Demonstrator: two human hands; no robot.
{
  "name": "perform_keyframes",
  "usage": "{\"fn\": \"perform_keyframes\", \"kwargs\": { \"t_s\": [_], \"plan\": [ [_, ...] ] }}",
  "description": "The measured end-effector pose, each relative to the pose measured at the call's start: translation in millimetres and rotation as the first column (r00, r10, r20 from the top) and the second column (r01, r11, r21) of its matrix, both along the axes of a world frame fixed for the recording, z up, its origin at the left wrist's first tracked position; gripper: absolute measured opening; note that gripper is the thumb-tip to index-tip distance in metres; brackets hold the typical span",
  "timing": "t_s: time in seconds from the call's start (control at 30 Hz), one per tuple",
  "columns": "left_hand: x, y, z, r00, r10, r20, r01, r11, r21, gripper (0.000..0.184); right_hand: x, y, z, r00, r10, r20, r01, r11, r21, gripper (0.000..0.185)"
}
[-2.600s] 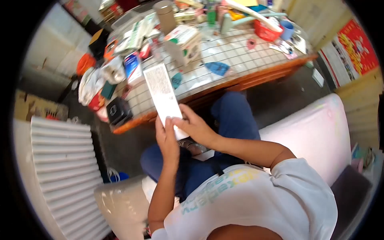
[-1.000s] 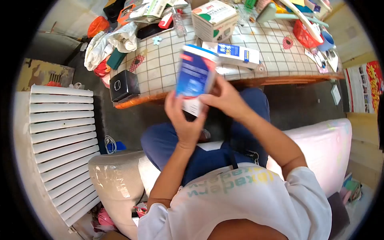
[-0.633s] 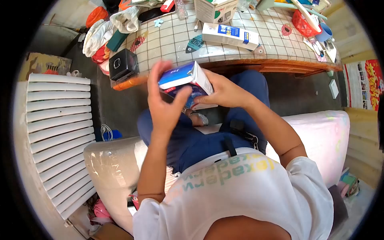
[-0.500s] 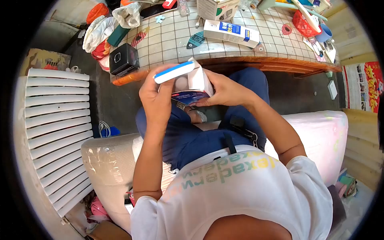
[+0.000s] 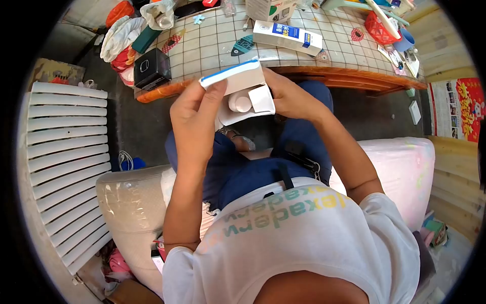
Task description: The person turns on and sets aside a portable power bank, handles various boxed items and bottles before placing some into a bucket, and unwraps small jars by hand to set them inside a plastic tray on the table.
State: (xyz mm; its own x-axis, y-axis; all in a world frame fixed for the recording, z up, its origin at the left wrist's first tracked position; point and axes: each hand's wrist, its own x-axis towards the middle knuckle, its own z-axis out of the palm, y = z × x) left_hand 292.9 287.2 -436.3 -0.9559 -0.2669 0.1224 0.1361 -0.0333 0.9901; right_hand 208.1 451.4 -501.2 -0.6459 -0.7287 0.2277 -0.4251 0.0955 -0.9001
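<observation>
Above my lap is a blue and white box (image 5: 242, 81), tilted so that its open end faces me. Its lid flap is lifted, and a white round-capped container (image 5: 240, 103) shows inside. My left hand (image 5: 195, 114) pinches the lid at the box's left side, thumb on the flap. Around the right side of the box is my right hand (image 5: 291, 96), its fingertips partly hidden behind it. A long white and blue box (image 5: 287, 37) lies on the checked table beyond my hands.
The table (image 5: 212, 48) has a wooden front edge. On it are a black box (image 5: 152, 69) at the left corner, a white carton (image 5: 271, 10) at the back and a red basket (image 5: 379, 28) at the right. A pale cushion (image 5: 387, 177) is beside me.
The long white box has left my hands and lies on the table. The blue and white box was picked up, turned and its lid opened, so the container inside now shows.
</observation>
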Motion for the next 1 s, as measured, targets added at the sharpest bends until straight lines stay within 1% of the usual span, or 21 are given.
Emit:
{"fn": "perform_keyframes", "kwargs": {
  "t_s": [0.07, 0.1, 0.13, 0.2, 0.23, 0.27, 0.33, 0.43, 0.53, 0.57, 0.67, 0.7, 0.8, 0.83, 0.87, 0.9, 0.93, 0.97, 1.0],
  "plan": [
    [-3, 1, 3, 0.998, 0.052, -0.048, -0.054, 0.997, -0.049, 0.021, 0, 1, 1, 0.997, -0.033, -0.075, 0.033, 0.999, 0.010, 0.059],
    [-4, 1, 1, 0.989, 0.105, -0.099, -0.111, 0.992, -0.053, 0.023, 1, 2, 4, 0.998, -0.045, -0.034, 0.045, 0.999, -0.007, 0.056],
    [-5, 0, -1, 0.976, 0.158, -0.149, -0.168, 0.984, -0.056, 0.025, 1, 4, 7, 0.999, -0.021, 0.025, 0.022, 1.000, -0.004, 0.056],
    [-7, -8, -9, 0.924, 0.239, -0.299, -0.296, 0.942, -0.160, 0.026, -1, 8, 12, 0.990, 0.024, 0.142, -0.024, 1.000, -0.001, 0.056],
    [-6, -14, -15, 0.960, 0.209, -0.188, -0.224, 0.973, -0.060, 0.011, -2, 9, 8, 0.992, 0.011, 0.125, -0.012, 1.000, 0.010, 0.056],
    [-5, -21, -20, 0.962, 0.171, -0.211, -0.217, 0.951, -0.219, 0.009, -3, 10, 8, 0.992, 0.021, 0.124, -0.025, 0.999, 0.030, 0.056],
    [-2, -35, -26, 0.968, 0.088, -0.235, -0.201, 0.834, -0.514, 0.008, -4, 12, 9, 0.991, 0.041, 0.124, -0.050, 0.996, 0.072, 0.055],
    [7, -42, -27, 0.999, -0.036, -0.005, 0.031, 0.918, -0.395, 0.011, -2, 10, 6, 0.987, -0.033, 0.158, 0.025, 0.998, 0.054, 0.052],
    [8, -55, -35, 0.993, -0.096, 0.067, 0.112, 0.945, -0.309, 0.023, 0, 12, 12, 0.960, -0.025, 0.278, -0.011, 0.992, 0.126, 0.051],
    [9, -56, -34, 0.976, -0.107, 0.189, 0.138, 0.978, -0.157, 0.028, -1, 12, 14, 0.965, -0.024, 0.260, -0.011, 0.991, 0.132, 0.048],
    [13, -64, -30, 0.912, -0.199, 0.358, 0.218, 0.976, -0.013, 0.031, -2, 9, 21, 0.969, -0.007, 0.248, -0.030, 0.989, 0.142, 0.044],
    [12, -71, -39, 0.892, -0.264, 0.366, 0.278, 0.960, 0.014, 0.035, -2, 8, 25, 0.968, -0.012, 0.252, -0.033, 0.984, 0.173, 0.041],
    [13, -80, -60, 0.788, -0.404, 0.465, 0.442, 0.896, 0.030, 0.039, -2, 5, 37, 0.970, -0.053, 0.239, -0.028, 0.946, 0.324, 0.039],
    [14, -76, -61, 0.751, -0.461, 0.473, 0.481, 0.872, 0.085, 0.040, -2, 5, 41, 0.975, -0.007, 0.220, -0.077, 0.927, 0.368, 0.038],
    [14, -76, -67, 0.715, -0.510, 0.479, 0.555, 0.830, 0.057, 0.040, -2, 5, 47, 0.980, 0.039, 0.195, -0.117, 0.905, 0.408, 0.037],
    [14, -78, -77, 0.661, -0.547, 0.514, 0.607, 0.792, 0.061, 0.036, -5, 5, 54, 0.984, 0.083, 0.155, -0.144, 0.884, 0.444, 0.037],
    [13, -75, -75, 0.623, -0.534, 0.572, 0.658, 0.753, -0.013, 0.033, -8, 7, 40, 0.991, 0.124, 0.050, -0.134, 0.898, 0.419, 0.035],
    [16, -70, -84, 0.682, -0.554, 0.477, 0.650, 0.758, -0.048, 0.030, -8, 6, 49, 0.986, 0.167, -0.005, -0.144, 0.865, 0.480, 0.034],
    [15, -67, -90, 0.731, -0.527, 0.433, 0.655, 0.719, -0.232, 0.032, -8, 5, 46, 0.986, 0.167, 0.009, -0.150, 0.855, 0.496, 0.038]
  ]
}}
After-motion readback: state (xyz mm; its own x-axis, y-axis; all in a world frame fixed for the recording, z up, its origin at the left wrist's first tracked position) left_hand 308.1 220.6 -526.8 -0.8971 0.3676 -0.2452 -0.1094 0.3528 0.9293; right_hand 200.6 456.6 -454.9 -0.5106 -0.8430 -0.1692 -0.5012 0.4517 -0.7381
